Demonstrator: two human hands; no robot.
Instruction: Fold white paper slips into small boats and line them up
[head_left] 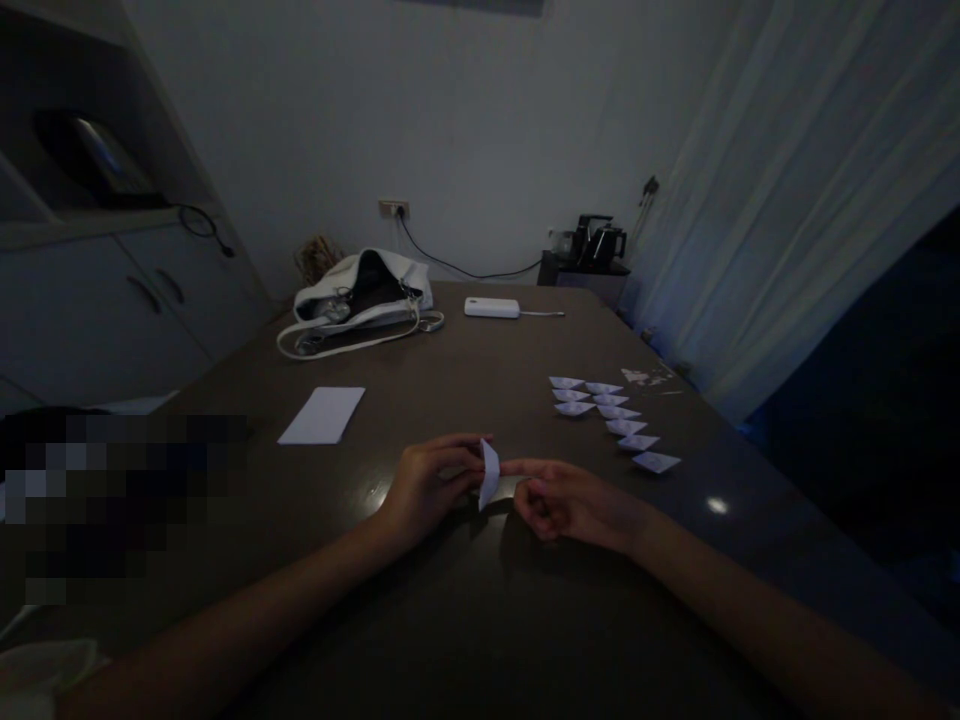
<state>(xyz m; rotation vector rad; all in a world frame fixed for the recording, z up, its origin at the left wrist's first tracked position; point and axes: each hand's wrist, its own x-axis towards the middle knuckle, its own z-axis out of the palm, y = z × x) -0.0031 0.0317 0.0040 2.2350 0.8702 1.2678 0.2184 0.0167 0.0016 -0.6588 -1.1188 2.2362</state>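
My left hand (431, 488) pinches a small folded white paper boat (490, 474) on end above the near middle of the brown table (450, 375). My right hand (577, 503) touches its right side with an outstretched index finger; whether the curled fingers grip anything, I cannot tell. Far left, a white strapped handbag (414, 275) gapes open, its dark contents unclear. More white folded-paper boats (622, 427) stand to the right.

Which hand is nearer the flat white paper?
Left. The left hand, holding the folded paper, is on the near side of the flat white paper, to its right; the right hand is farther right.
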